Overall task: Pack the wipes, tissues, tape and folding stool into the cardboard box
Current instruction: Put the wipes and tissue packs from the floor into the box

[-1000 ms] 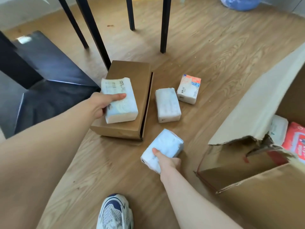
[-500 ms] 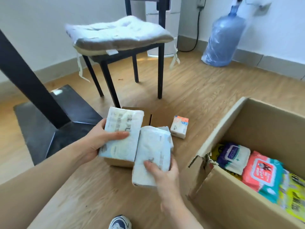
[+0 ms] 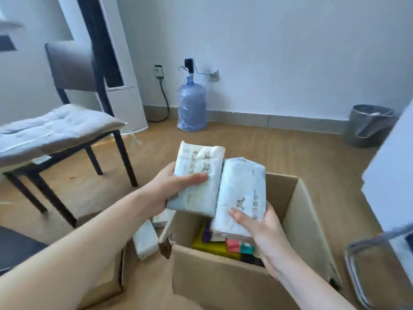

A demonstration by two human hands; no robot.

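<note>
Room: wood floor (image 3: 290,157), pale wall, a water jug (image 3: 191,108) by the baseboard, a grey bin (image 3: 368,125) in the far right corner, a cushioned chair (image 3: 55,128) to my left.
Left grip: my left hand (image 3: 169,189) is closed around one tissue pack (image 3: 197,179), thumb across its face, held above the near left corner of the cardboard box (image 3: 308,222).
Right grip: my right hand (image 3: 261,224) clasps a second tissue pack (image 3: 242,193) from below, over the open box; the two packs touch side by side.
Box contents: colourful packets (too blurred to name) lie at the bottom.
Floor, left of box: another white pack (image 3: 145,240) lies just beside the box wall.
</note>
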